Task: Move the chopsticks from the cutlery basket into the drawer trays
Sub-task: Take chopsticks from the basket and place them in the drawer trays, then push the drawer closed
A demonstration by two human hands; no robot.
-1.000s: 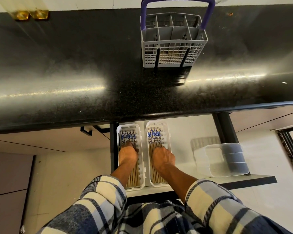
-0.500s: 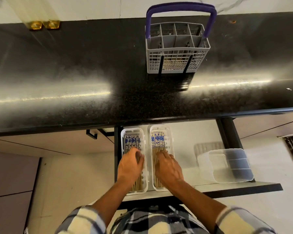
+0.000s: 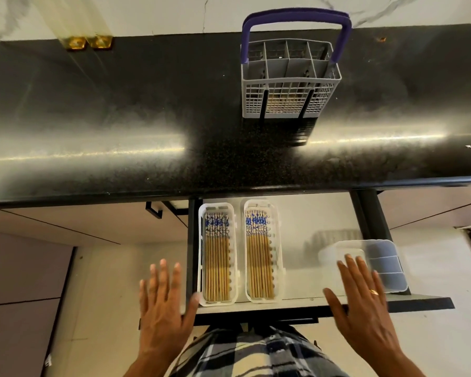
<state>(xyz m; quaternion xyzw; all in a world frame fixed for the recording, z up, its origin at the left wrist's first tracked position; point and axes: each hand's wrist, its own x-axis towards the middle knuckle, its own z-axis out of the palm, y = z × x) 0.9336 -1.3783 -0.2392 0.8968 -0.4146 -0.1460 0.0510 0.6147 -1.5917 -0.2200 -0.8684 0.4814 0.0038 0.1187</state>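
Two white trays lie side by side in the open drawer (image 3: 305, 300). The left tray (image 3: 201, 257) and the right tray (image 3: 279, 254) each hold several wooden chopsticks (image 3: 218, 265) with blue-patterned tops. The grey cutlery basket (image 3: 290, 80) with a purple handle stands on the black counter; I see no chopsticks sticking out of it. My left hand (image 3: 163, 308) hovers flat, fingers spread, left of the drawer. My right hand (image 3: 365, 303) hovers flat over the drawer's right front. Neither holds anything.
A clear plastic container (image 3: 381, 265) sits in the drawer's right part, partly behind my right hand. The black counter (image 3: 120, 118) overhangs the drawer's back. Cabinet fronts flank the drawer, with a black handle (image 3: 154, 209) at the left.
Both hands have lifted off the chopsticks in the trays and moved apart, the left one leftward past the drawer side, the right one rightward toward the clear container.
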